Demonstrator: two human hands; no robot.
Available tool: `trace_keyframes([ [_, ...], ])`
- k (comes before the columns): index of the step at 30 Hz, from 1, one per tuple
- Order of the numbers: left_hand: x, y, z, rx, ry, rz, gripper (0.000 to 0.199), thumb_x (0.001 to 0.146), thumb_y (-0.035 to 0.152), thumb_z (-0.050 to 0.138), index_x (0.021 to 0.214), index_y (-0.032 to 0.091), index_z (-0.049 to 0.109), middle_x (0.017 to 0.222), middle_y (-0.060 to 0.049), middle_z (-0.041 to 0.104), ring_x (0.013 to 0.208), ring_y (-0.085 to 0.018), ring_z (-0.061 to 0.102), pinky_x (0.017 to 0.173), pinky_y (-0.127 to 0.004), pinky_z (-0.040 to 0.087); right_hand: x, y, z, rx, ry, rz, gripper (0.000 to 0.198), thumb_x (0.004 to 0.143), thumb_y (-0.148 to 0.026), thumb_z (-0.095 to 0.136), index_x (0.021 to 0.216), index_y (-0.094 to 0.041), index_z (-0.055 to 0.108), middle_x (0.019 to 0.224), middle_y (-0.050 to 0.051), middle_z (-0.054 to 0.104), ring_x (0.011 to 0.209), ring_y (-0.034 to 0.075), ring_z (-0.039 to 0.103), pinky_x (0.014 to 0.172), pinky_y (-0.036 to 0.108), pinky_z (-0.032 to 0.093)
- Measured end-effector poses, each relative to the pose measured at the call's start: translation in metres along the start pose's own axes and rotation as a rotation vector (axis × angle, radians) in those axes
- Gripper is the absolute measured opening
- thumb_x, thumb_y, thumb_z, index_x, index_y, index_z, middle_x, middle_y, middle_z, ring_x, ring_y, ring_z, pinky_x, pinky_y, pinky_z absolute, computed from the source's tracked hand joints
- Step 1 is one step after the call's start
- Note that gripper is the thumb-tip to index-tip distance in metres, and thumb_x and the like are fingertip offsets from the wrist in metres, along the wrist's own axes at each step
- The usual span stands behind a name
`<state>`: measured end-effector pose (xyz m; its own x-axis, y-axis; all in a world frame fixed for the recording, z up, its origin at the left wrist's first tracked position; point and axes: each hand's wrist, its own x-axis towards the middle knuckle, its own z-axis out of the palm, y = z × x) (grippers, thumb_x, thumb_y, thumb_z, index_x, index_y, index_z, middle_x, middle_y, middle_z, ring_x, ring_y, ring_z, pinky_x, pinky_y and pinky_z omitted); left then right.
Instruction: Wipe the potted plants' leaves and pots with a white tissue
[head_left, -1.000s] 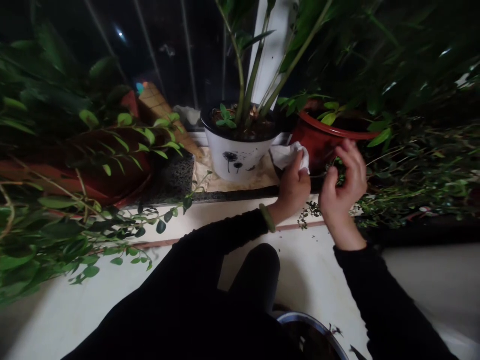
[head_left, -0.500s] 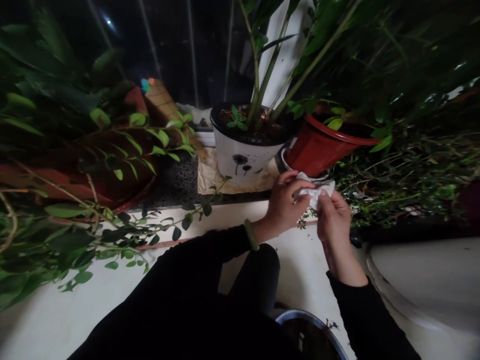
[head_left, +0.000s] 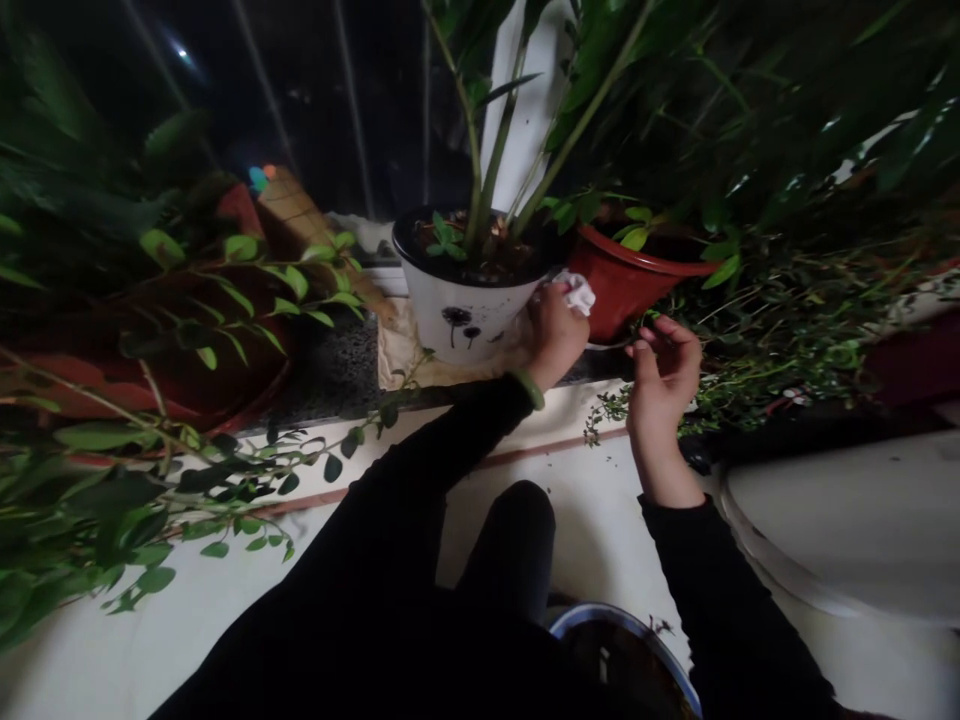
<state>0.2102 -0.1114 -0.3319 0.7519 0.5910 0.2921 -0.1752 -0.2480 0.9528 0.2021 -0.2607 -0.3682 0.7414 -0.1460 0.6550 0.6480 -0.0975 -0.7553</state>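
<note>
My left hand (head_left: 560,335) is closed on a crumpled white tissue (head_left: 577,292). It sits between the white plant pot (head_left: 457,310) with the dandelion print and the tilted red pot (head_left: 619,285). A green bangle is on that wrist. At the lower right of the red pot is my right hand (head_left: 664,375), its fingers loosely curled and apart, with thin green stems close behind the fingertips. Whether those fingertips touch the stems is unclear. Tall thick stems grow from the dark soil (head_left: 517,265) in the white pot.
Under the white pot lies a stained beige sheet (head_left: 397,350) on a dark stone ledge (head_left: 337,360). Trailing leaves (head_left: 247,455) and a brown planter (head_left: 172,370) fill the left. Dense foliage (head_left: 795,340) is at right. A blue-rimmed bucket (head_left: 600,612) stands below on the floor.
My left hand has moved up beside the red pot, carrying the tissue. My right hand has let go of the tissue and stays near the red pot's base. The view has shifted slightly right.
</note>
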Motion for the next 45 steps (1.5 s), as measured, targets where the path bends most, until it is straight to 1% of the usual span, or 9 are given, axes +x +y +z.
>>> trace_keyframes([
  [5, -0.013, -0.009, 0.012, 0.032, -0.102, 0.072, 0.029, 0.09, -0.001, 0.067, 0.113, 0.017, 0.07, 0.136, -0.018, 0.068, 0.134, -0.031, 0.066, 0.124, -0.047, 0.052, -0.004, 0.016, -0.006, 0.041, -0.007, 0.052, 0.055, 0.085, -0.064, 0.085, 0.121, -0.024, 0.07, 0.134, 0.011, 0.074, 0.124, 0.027, 0.075, 0.123, 0.058, 0.058],
  [11, -0.027, -0.009, 0.019, 0.16, -0.272, 0.239, 0.027, 0.092, 0.003, 0.064, 0.113, 0.017, 0.074, 0.134, -0.02, 0.071, 0.127, -0.033, 0.07, 0.118, -0.048, 0.056, -0.011, 0.005, -0.002, 0.056, -0.078, 0.071, 0.052, 0.09, -0.059, 0.082, 0.128, -0.026, 0.07, 0.135, 0.009, 0.072, 0.123, 0.024, 0.075, 0.12, 0.051, 0.059],
  [18, -0.039, -0.01, 0.005, 0.095, -0.525, 0.391, 0.018, 0.095, 0.007, 0.063, 0.097, 0.023, 0.071, 0.111, -0.008, 0.081, 0.11, -0.025, 0.075, 0.108, -0.039, 0.061, -0.01, -0.004, 0.003, -0.138, -0.073, -0.064, 0.038, 0.099, -0.057, 0.074, 0.122, -0.028, 0.077, 0.136, 0.01, 0.069, 0.141, 0.03, 0.063, 0.132, 0.061, 0.046],
  [23, -0.032, -0.018, -0.015, -0.02, -0.414, 0.243, 0.013, 0.103, 0.012, 0.06, 0.108, 0.024, 0.06, 0.111, -0.005, 0.078, 0.108, -0.02, 0.076, 0.105, -0.038, 0.063, 0.001, -0.005, 0.035, -0.188, -0.064, -0.187, 0.029, 0.098, -0.053, 0.076, 0.113, -0.028, 0.082, 0.135, 0.012, 0.063, 0.137, 0.034, 0.061, 0.126, 0.063, 0.049],
  [30, 0.005, -0.031, -0.037, -0.014, -0.275, 0.258, 0.048, 0.099, 0.001, 0.06, 0.141, 0.024, 0.06, 0.146, -0.012, 0.073, 0.133, -0.02, 0.073, 0.122, -0.042, 0.06, 0.03, 0.001, 0.064, -0.448, -0.264, -0.396, 0.032, 0.106, -0.036, 0.061, 0.133, -0.034, 0.078, 0.142, 0.011, 0.067, 0.139, 0.036, 0.057, 0.121, 0.064, 0.049],
  [34, 0.008, -0.039, -0.037, -0.077, -0.349, 0.235, 0.054, 0.098, 0.004, 0.058, 0.148, 0.023, 0.059, 0.156, -0.013, 0.071, 0.145, -0.021, 0.07, 0.13, -0.048, 0.055, 0.038, 0.0, 0.058, -0.649, -0.401, -0.45, 0.035, 0.106, -0.039, 0.065, 0.139, -0.034, 0.076, 0.146, 0.012, 0.069, 0.138, 0.037, 0.054, 0.113, 0.058, 0.051],
  [37, 0.002, -0.037, -0.039, 0.0, -0.327, 0.278, 0.051, 0.096, 0.012, 0.064, 0.146, 0.023, 0.062, 0.151, -0.014, 0.074, 0.141, -0.024, 0.073, 0.126, -0.049, 0.058, 0.045, 0.0, 0.045, -0.72, -0.424, -0.444, 0.032, 0.109, -0.038, 0.06, 0.133, -0.032, 0.079, 0.138, 0.012, 0.072, 0.129, 0.036, 0.055, 0.106, 0.053, 0.05],
  [41, -0.002, -0.019, -0.049, 0.152, -0.223, 0.407, 0.037, 0.104, 0.024, 0.063, 0.141, 0.022, 0.066, 0.141, -0.015, 0.074, 0.131, -0.024, 0.073, 0.113, -0.042, 0.063, 0.051, 0.007, 0.02, -0.729, -0.449, -0.445, 0.029, 0.11, -0.038, 0.056, 0.122, -0.03, 0.082, 0.129, 0.011, 0.073, 0.122, 0.035, 0.055, 0.104, 0.051, 0.047],
  [45, 0.004, 0.011, -0.056, 0.265, -0.133, 0.605, 0.037, 0.111, 0.034, 0.057, 0.147, 0.025, 0.064, 0.158, -0.015, 0.063, 0.152, -0.027, 0.06, 0.129, -0.046, 0.052, 0.053, 0.018, -0.004, -0.707, -0.464, -0.431, 0.024, 0.106, -0.036, 0.061, 0.114, -0.028, 0.081, 0.129, 0.01, 0.073, 0.122, 0.035, 0.056, 0.105, 0.053, 0.047],
])
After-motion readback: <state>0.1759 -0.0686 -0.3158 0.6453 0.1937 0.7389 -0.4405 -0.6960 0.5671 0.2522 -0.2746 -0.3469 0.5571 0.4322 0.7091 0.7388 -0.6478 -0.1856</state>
